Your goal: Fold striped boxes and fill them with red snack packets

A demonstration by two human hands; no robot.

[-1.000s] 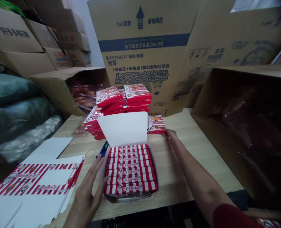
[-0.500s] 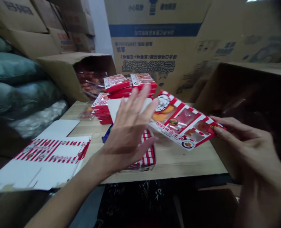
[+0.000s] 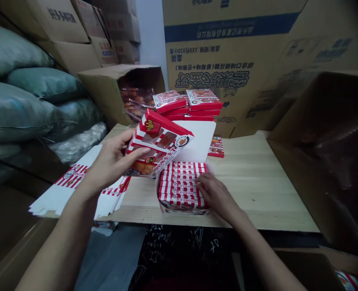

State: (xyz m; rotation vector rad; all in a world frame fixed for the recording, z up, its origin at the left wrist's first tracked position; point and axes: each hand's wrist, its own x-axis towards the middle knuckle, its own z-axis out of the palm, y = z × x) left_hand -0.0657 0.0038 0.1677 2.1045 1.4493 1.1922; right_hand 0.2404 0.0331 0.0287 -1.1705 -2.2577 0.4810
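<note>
Fingers (image 3: pixel 123 136) of left hand (image 3: pixel 114 159) wrapped round packet (image 3: pixel 166 139), thumb across windowed face. Packet held tilted above left side of box (image 3: pixel 200 139), partly in front of raised lid. Right hand (image 3: pixel 219 198) curled at right ends of packed row (image 3: pixel 180 184); whether anything is gripped cannot be told. Packet judged light, stiff-edged, slightly slippery; windows likely easily dented, so best held by narrow edges.

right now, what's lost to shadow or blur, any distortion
Head view: the right-hand carton sinks into deep shadow, faint glints on the plastic film inside; head view: the snack box in the left hand looks fairly crisp, the small print on the packed snack boxes softer; head view: the edges look stretched, as by a wide lens.
</note>
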